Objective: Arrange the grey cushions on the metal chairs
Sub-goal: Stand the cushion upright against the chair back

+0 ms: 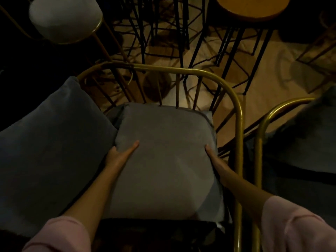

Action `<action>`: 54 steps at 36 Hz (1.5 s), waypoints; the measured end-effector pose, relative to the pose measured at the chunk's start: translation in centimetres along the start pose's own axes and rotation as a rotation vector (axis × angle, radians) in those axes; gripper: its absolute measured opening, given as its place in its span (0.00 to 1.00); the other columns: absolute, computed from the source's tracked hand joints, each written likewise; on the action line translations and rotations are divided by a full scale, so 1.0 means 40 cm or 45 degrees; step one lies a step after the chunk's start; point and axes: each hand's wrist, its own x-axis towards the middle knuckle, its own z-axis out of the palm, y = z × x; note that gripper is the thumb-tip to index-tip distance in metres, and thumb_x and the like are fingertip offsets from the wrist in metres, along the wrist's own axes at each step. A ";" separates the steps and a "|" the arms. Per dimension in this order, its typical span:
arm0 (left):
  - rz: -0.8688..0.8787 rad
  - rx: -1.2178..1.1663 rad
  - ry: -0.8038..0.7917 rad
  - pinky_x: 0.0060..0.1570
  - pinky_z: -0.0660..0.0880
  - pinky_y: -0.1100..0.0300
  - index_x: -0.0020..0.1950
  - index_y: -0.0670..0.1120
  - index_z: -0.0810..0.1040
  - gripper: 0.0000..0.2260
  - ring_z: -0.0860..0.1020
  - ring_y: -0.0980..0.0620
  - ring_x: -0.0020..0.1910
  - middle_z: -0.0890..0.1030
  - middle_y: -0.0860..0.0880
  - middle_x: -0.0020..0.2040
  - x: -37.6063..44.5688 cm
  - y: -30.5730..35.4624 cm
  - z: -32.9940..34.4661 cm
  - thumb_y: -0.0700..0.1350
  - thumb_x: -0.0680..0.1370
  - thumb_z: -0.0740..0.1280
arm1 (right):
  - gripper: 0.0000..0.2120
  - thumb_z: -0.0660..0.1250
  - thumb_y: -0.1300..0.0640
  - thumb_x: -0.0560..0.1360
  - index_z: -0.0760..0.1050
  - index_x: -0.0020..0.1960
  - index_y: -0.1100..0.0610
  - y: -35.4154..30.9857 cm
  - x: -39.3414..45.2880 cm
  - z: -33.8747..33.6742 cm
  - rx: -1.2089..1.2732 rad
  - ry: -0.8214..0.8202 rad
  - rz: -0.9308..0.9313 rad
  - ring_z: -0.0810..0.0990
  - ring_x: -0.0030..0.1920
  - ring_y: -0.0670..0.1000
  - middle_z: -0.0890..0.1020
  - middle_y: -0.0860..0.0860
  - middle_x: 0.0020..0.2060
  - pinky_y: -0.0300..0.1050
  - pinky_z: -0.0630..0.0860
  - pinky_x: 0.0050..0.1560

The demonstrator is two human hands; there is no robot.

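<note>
Down in the middle of the dim view, a grey cushion [167, 160] lies flat on the seat of a gold metal chair [238, 113], whose curved back rail arcs around its far and right sides. The left hand [119, 156] grips the cushion's left edge, thumb laid along the top surface and pointing toward the far side, the remaining fingers tucked out of sight beneath the edge, so it looks pinched between thumb and fingers. The right hand [217, 163] holds the right edge in the same way, thumb on top and fingers hidden under or behind the side; how tightly it clasps is hard to judge in this light. Both forearms reach in from the near edge, ending in pink sleeves [298, 224].

Just left of the held cushion, touching it, a larger dark blue-grey cushion [52, 142] leans tilted. At right, a second gold chair frame [263, 124] stands beside the first, with what seems to be another dark cushion [300, 142] on it, though blur makes this uncertain. Farther off, a white-cushioned stool [63, 17] with a gold rim sits at far left, a round wooden stool top [252, 6] at far right, and black metal legs [163, 33] crowd the tan floor [272, 79] between them.
</note>
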 end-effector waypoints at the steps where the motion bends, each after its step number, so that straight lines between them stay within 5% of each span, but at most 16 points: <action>1: 0.001 0.007 -0.003 0.57 0.78 0.46 0.64 0.46 0.78 0.50 0.82 0.43 0.52 0.83 0.45 0.58 -0.015 0.010 -0.011 0.72 0.48 0.77 | 0.48 0.68 0.27 0.66 0.60 0.78 0.50 0.005 -0.023 -0.003 0.005 -0.032 0.016 0.74 0.68 0.59 0.73 0.55 0.71 0.58 0.70 0.70; 5: 0.051 0.026 0.015 0.50 0.77 0.53 0.59 0.44 0.79 0.32 0.81 0.44 0.49 0.82 0.44 0.53 -0.107 0.062 -0.045 0.62 0.63 0.77 | 0.38 0.64 0.32 0.72 0.63 0.76 0.51 0.032 -0.110 -0.002 0.040 -0.187 0.021 0.77 0.61 0.55 0.77 0.52 0.63 0.55 0.73 0.65; 8: 0.112 0.052 0.047 0.50 0.75 0.53 0.63 0.42 0.77 0.32 0.80 0.43 0.50 0.81 0.43 0.54 -0.128 0.083 -0.098 0.61 0.66 0.75 | 0.29 0.64 0.35 0.75 0.67 0.71 0.48 0.055 -0.141 0.026 0.087 -0.213 -0.065 0.79 0.54 0.48 0.79 0.47 0.57 0.46 0.77 0.56; 15: 0.372 0.075 0.179 0.55 0.74 0.51 0.66 0.41 0.76 0.32 0.79 0.41 0.58 0.80 0.39 0.62 -0.319 0.153 -0.182 0.61 0.70 0.72 | 0.39 0.72 0.33 0.67 0.67 0.72 0.49 0.034 -0.306 -0.004 0.232 -0.218 -0.197 0.81 0.61 0.54 0.79 0.52 0.64 0.51 0.80 0.57; 19: 0.433 0.012 0.181 0.60 0.76 0.42 0.67 0.44 0.76 0.39 0.80 0.41 0.56 0.81 0.41 0.60 -0.451 0.163 -0.160 0.68 0.64 0.71 | 0.52 0.75 0.26 0.56 0.68 0.74 0.50 0.030 -0.408 -0.112 0.216 -0.038 -0.352 0.78 0.65 0.54 0.78 0.51 0.67 0.58 0.74 0.66; 24: 0.475 -0.117 0.102 0.59 0.76 0.41 0.67 0.47 0.74 0.35 0.80 0.40 0.56 0.80 0.42 0.61 -0.579 0.132 -0.005 0.66 0.67 0.70 | 0.26 0.71 0.46 0.74 0.74 0.68 0.55 0.036 -0.533 -0.323 0.318 0.135 -0.502 0.82 0.57 0.52 0.82 0.53 0.58 0.46 0.81 0.54; 28: 0.476 -0.263 0.010 0.62 0.75 0.44 0.66 0.45 0.76 0.29 0.79 0.43 0.59 0.81 0.43 0.61 -0.677 0.075 0.199 0.61 0.72 0.70 | 0.20 0.69 0.45 0.74 0.77 0.63 0.53 0.098 -0.611 -0.534 0.313 0.351 -0.605 0.83 0.51 0.46 0.83 0.50 0.54 0.33 0.80 0.41; 34: 0.462 -0.350 -0.255 0.64 0.74 0.46 0.67 0.46 0.74 0.24 0.78 0.45 0.61 0.79 0.44 0.63 -0.842 -0.020 0.516 0.56 0.75 0.69 | 0.56 0.68 0.19 0.49 0.77 0.66 0.55 0.180 -0.740 -0.858 0.243 0.704 -0.635 0.82 0.49 0.47 0.83 0.51 0.55 0.39 0.76 0.45; 36: 0.448 -0.368 -0.321 0.64 0.73 0.49 0.69 0.45 0.73 0.25 0.77 0.46 0.62 0.78 0.44 0.65 -0.905 -0.046 0.608 0.55 0.75 0.69 | 0.57 0.68 0.19 0.48 0.76 0.66 0.55 0.206 -0.768 -0.954 0.239 0.777 -0.584 0.82 0.51 0.53 0.83 0.54 0.56 0.43 0.76 0.50; 39: 0.400 -0.357 -0.392 0.64 0.72 0.53 0.71 0.46 0.70 0.33 0.75 0.49 0.63 0.76 0.46 0.67 -0.976 -0.086 0.713 0.60 0.71 0.71 | 0.43 0.69 0.29 0.65 0.73 0.69 0.57 0.237 -0.794 -1.062 0.217 0.800 -0.470 0.79 0.54 0.54 0.80 0.54 0.60 0.45 0.72 0.51; 43: 0.312 -0.346 -0.490 0.67 0.72 0.45 0.71 0.50 0.70 0.45 0.75 0.47 0.65 0.75 0.48 0.68 -1.032 -0.131 0.822 0.70 0.59 0.72 | 0.62 0.68 0.18 0.43 0.75 0.67 0.55 0.276 -0.797 -1.181 0.104 0.839 -0.427 0.79 0.49 0.50 0.80 0.51 0.55 0.44 0.72 0.51; 45: 0.294 -0.329 -0.532 0.66 0.72 0.44 0.71 0.53 0.68 0.45 0.75 0.47 0.64 0.75 0.48 0.67 -1.046 -0.156 0.864 0.71 0.58 0.73 | 0.58 0.69 0.20 0.48 0.73 0.69 0.54 0.295 -0.783 -1.222 0.063 0.784 -0.450 0.80 0.49 0.50 0.80 0.52 0.58 0.46 0.72 0.53; 48: 0.313 -0.289 -0.586 0.67 0.72 0.45 0.73 0.53 0.65 0.50 0.74 0.47 0.66 0.74 0.49 0.69 -1.053 -0.182 0.911 0.69 0.56 0.75 | 0.49 0.72 0.30 0.62 0.66 0.75 0.55 0.318 -0.730 -1.257 0.009 0.732 -0.480 0.75 0.65 0.56 0.75 0.50 0.66 0.48 0.72 0.58; 51: 0.411 -0.111 -0.554 0.70 0.68 0.44 0.74 0.50 0.61 0.55 0.70 0.47 0.71 0.70 0.46 0.73 -1.037 -0.215 0.949 0.71 0.53 0.76 | 0.59 0.74 0.26 0.55 0.58 0.78 0.50 0.346 -0.673 -1.268 -0.043 0.741 -0.508 0.69 0.71 0.54 0.68 0.49 0.73 0.56 0.71 0.68; 54: 0.399 0.090 -0.508 0.74 0.61 0.45 0.78 0.47 0.49 0.66 0.62 0.45 0.76 0.59 0.44 0.78 -1.039 -0.224 0.974 0.75 0.50 0.73 | 0.57 0.72 0.24 0.56 0.54 0.78 0.41 0.384 -0.611 -1.266 -0.154 0.776 -0.486 0.68 0.73 0.54 0.67 0.49 0.75 0.60 0.68 0.70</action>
